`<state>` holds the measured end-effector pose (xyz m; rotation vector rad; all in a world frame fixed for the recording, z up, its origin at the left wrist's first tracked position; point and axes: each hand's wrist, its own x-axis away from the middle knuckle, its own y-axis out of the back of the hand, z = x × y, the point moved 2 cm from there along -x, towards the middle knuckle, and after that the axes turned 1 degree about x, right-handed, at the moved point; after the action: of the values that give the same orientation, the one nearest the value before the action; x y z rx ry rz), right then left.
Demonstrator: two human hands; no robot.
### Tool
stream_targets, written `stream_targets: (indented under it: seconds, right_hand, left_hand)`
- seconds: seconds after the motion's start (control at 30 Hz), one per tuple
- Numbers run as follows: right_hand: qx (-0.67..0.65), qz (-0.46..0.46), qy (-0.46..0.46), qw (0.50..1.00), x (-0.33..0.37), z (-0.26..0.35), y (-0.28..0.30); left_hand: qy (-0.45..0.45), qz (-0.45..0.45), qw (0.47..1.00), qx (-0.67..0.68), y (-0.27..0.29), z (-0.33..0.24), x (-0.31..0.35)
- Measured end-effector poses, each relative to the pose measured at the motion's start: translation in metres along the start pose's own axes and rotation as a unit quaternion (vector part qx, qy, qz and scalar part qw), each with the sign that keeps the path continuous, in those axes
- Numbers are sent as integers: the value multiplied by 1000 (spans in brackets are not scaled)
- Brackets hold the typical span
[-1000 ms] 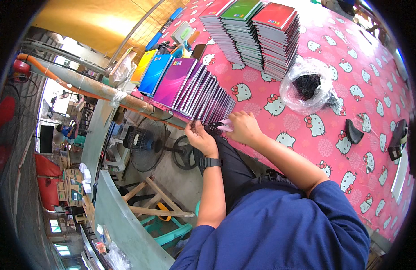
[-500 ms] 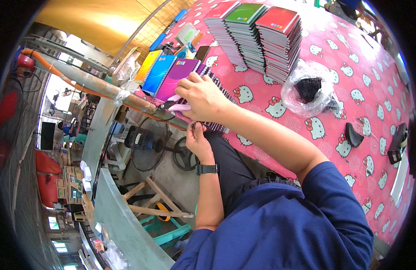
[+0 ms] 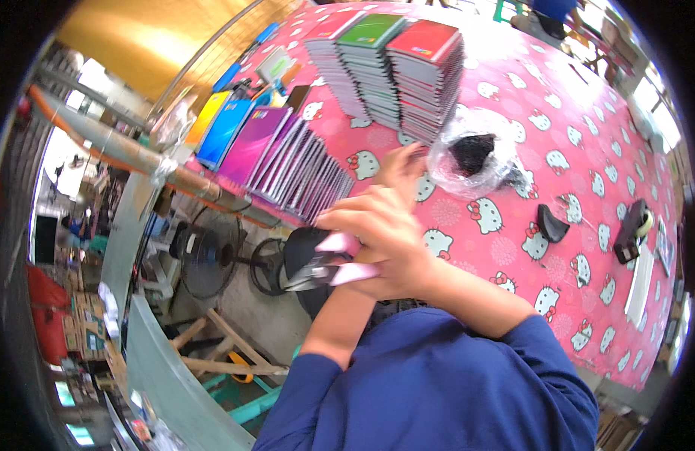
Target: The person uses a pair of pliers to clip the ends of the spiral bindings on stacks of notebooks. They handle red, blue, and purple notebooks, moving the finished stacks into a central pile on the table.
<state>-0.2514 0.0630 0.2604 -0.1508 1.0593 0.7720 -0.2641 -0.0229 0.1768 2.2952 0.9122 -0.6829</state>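
Observation:
My right hand (image 3: 396, 244) is closed on pliers (image 3: 321, 272) with pink handles, their metal jaws toward the left, above my lap. My left hand (image 3: 400, 171) reaches past it, the forearms crossing, with fingers stretched toward a clear plastic bag (image 3: 447, 169). Dark stuff (image 3: 472, 153) sits in the bag; I cannot make out what it is. The left fingers are slightly blurred. Left of both hands, a fanned row of spiral notebooks with purple covers (image 3: 259, 143) lies along the table edge, beside blue (image 3: 226, 131) and yellow ones (image 3: 206, 119). Neither hand touches them.
Tall stacks of red (image 3: 425, 41) and green (image 3: 372, 31) notebooks stand on the pink patterned tablecloth (image 3: 505, 240). A black curved piece (image 3: 552, 224) and a tape dispenser (image 3: 630, 233) lie to the right. Below the table's left edge is a fan (image 3: 204, 259); a pipe (image 3: 122, 143) runs alongside.
Both hands have left the purple notebooks and moved right. My left hand has crossed over toward the plastic bag; my right has drawn back toward my body with the pliers. The view has shifted.

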Motion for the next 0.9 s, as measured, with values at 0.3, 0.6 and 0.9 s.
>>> stream_targets:
  seconds: [0.3, 0.6, 0.9]
  right_hand:
    - [27, -28, -421, 906, 107, -85, 60]
    - [224, 183, -257, 922, 96, -124, -61]
    - [285, 227, -228, 903, 78, -133, -87]
  left_hand:
    - [86, -85, 985, -121, 35, 29, 84]
    - [262, -140, 951, -89, 128, 85, 104]
    - [249, -200, 946, -54, 125, 91, 98]
